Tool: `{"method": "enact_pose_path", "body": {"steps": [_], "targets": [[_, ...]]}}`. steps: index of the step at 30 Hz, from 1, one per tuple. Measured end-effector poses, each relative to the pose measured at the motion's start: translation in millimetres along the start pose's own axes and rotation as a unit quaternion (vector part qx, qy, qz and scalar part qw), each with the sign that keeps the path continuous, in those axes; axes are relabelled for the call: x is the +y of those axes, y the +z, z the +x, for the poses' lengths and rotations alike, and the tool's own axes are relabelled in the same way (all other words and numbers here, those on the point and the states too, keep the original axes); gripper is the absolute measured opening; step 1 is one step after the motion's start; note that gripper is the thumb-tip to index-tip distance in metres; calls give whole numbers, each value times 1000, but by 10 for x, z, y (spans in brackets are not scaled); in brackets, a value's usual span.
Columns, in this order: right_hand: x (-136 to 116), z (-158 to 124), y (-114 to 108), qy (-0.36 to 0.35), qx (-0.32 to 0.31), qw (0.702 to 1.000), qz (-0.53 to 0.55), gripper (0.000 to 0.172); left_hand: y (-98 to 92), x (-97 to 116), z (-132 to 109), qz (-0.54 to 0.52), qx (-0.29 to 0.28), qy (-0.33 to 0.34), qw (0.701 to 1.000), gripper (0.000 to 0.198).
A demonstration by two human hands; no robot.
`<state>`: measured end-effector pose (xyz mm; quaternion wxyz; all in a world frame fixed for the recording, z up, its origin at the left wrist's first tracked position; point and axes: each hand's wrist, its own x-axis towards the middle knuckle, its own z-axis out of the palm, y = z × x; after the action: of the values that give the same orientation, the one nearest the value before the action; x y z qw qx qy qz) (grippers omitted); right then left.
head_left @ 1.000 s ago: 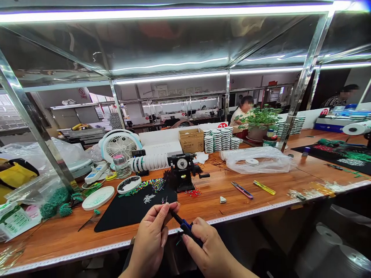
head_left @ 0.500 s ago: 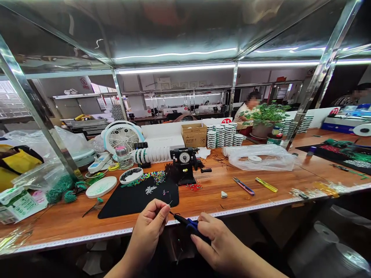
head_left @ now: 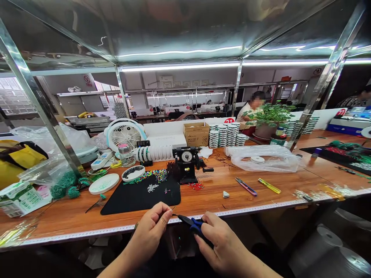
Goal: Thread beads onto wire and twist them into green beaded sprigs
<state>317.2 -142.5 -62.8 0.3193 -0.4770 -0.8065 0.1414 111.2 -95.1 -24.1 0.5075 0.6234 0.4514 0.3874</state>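
Observation:
Over the bench's front edge, my right hand (head_left: 216, 239) grips a pair of pliers (head_left: 195, 225) with blue-and-black handles, its dark narrow jaws pointing left. The jaw tips meet a short dark strand (head_left: 174, 214) beside my left fingertips. My left hand (head_left: 155, 224) is closed in a pinch, thumb against forefinger, on that thin strand; most of it is hidden by the fingers. Beyond the hands lies a black mat (head_left: 130, 202) with small silver pieces (head_left: 152, 187) and multicoloured beads (head_left: 158, 176) on it.
A hand-cranked winder (head_left: 187, 164) stands behind the mat, near white spools (head_left: 155, 153). Tweezers (head_left: 245, 186) and a yellow-handled tool (head_left: 269, 185) lie to the right. Round white dishes (head_left: 103, 184) sit left. Across the bench, a person (head_left: 253, 108) sits behind a potted plant (head_left: 268, 117).
The view has shifted slightly, so the bench things appear a little further right. My left hand has tilted a little; both hands keep their hold.

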Motion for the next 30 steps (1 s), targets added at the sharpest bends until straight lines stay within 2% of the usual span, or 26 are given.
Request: {"method": "enact_pose_path", "body": {"steps": [5, 9, 14, 20, 26, 30], "targets": [[4, 0, 13, -13, 25, 999, 42, 13, 50, 6, -13, -136, -59, -87, 985, 34], [-6, 16, 56, -31, 56, 996, 63, 13, 83, 4, -30, -235, -77, -99, 964, 33], [-11, 17, 134, -43, 96, 992, 73, 14, 98, 15, -50, -270, -67, -118, 953, 33], [-63, 51, 176, -28, 85, 989, 121, 15, 158, -41, -82, -268, -66, -115, 954, 32], [-90, 61, 219, 9, 88, 983, 158, 22, 195, -128, -100, -283, 17, -85, 955, 31], [-62, 38, 216, 20, 80, 990, 111, 20, 181, -114, -123, -313, 9, -90, 945, 31]]}}
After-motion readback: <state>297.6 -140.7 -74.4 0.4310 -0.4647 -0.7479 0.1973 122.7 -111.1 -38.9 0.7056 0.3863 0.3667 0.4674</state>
